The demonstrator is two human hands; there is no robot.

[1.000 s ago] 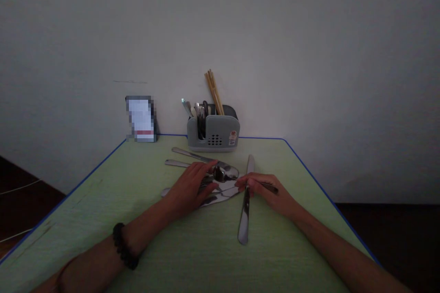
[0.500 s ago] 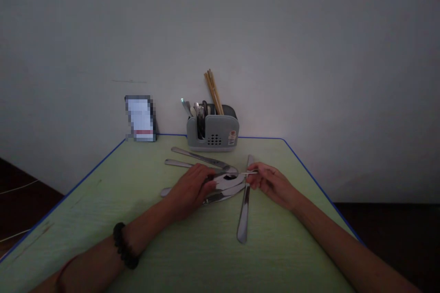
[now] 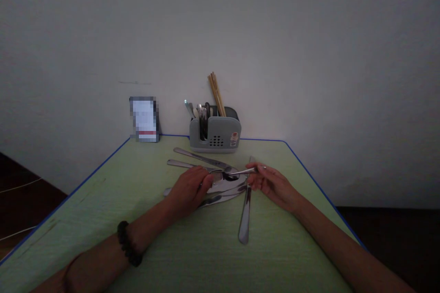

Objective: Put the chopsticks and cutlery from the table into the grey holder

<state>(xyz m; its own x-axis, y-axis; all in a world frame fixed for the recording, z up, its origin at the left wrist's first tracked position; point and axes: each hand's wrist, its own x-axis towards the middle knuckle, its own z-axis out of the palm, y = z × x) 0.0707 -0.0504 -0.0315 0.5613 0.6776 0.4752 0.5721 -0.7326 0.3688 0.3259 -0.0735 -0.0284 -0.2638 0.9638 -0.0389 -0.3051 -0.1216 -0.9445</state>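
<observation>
Roughly crosswise, the spoon [image 3: 242, 172], bowl [image 3: 217, 177] leftward.

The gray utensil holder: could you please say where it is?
In the head view, the holder stands near the far edge of the table, right of the upright screen, beyond the loose cutlery.

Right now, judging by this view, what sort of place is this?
Probably a dining corner, perhaps at home: a green table against a plain wall, grey holder with chopsticks, metal cutlery laid out.

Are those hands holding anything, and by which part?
The right hand pinches a utensil, apparently a spoon, by its handle; the left hand seems to hold its other end.
</observation>
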